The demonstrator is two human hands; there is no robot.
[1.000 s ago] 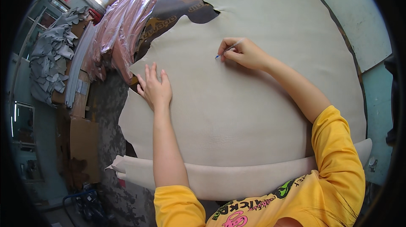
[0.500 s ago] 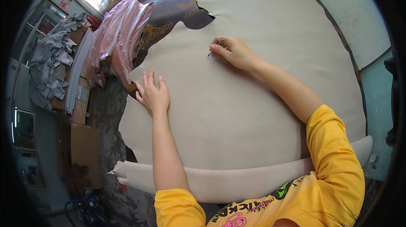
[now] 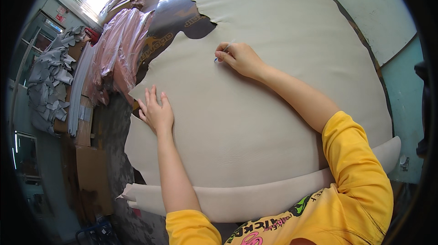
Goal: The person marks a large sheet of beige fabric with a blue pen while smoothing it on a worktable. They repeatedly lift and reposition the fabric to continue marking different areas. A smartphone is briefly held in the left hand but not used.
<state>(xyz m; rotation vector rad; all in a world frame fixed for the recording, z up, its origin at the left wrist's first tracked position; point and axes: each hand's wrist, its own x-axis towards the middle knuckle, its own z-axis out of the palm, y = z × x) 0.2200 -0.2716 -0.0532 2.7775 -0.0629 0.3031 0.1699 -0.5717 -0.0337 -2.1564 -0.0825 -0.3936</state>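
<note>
"Fingers of the right hand were pinched around a slim pen, weren't they?"

"Yes, thumb and fingertips closed on it close to its blue tip, with the pale barrel showing above the hand. It pointed down at the hide; whether the tip touched, I couldn't tell."

"And the left hand?"

"Open, palm down, its fingers parted on the hide near the worktop's left edge, just beside a notch in the hide's border where something dark showed."

"How did the hide lie?"

"Spread over most of the worktop, pale and fairly smooth, with faint wrinkles toward the person. Its ragged left border left a dark strip bare near the far left corner. Along the near edge ran a thick pale roll, right in front of the person's yellow shirt."

"Where was the pen, by the edges?"

"Over the hide, well in from the left edge and farther from the near edge than the left hand was."

"What stood around the worktop?"

"Past the left edge, a pink bundle in clear plastic, then a heap of grey scraps. Brown cardboard stood beyond the near left corner."
</note>
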